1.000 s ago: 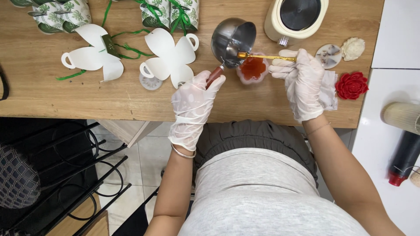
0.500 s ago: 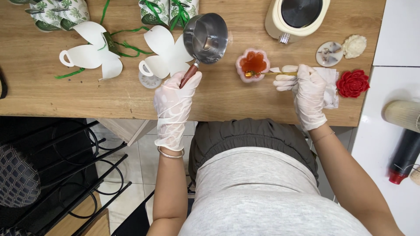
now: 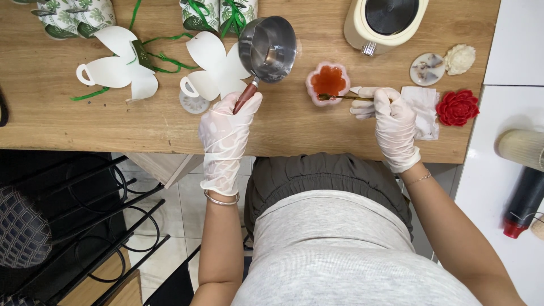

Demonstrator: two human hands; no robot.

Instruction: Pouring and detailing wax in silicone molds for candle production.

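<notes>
My left hand (image 3: 226, 133), in a thin white glove, grips the reddish-brown handle of a small steel pouring pot (image 3: 267, 49) held upright over the wooden table (image 3: 68, 122). My gloved right hand (image 3: 390, 122) holds a gold spoon (image 3: 343, 97) by its stem. The spoon's bowl rests at the near edge of a pink flower-shaped mould (image 3: 327, 83) filled with orange-red liquid. The pot is to the left of the mould, apart from it.
White cup-shaped paper cutouts (image 3: 218, 65) with green ribbons lie left of the pot. A cream kettle-like appliance (image 3: 385, 22) stands behind the mould. A white tissue (image 3: 424, 107), a red flower shape (image 3: 457, 107), a white flower shape (image 3: 459, 59) and a round disc (image 3: 426, 69) lie right.
The pot swung left away from the mould and came upright. The spoon dropped from the pot's spout to the mould's near edge, and my right hand shifted slightly left off the tissue.
</notes>
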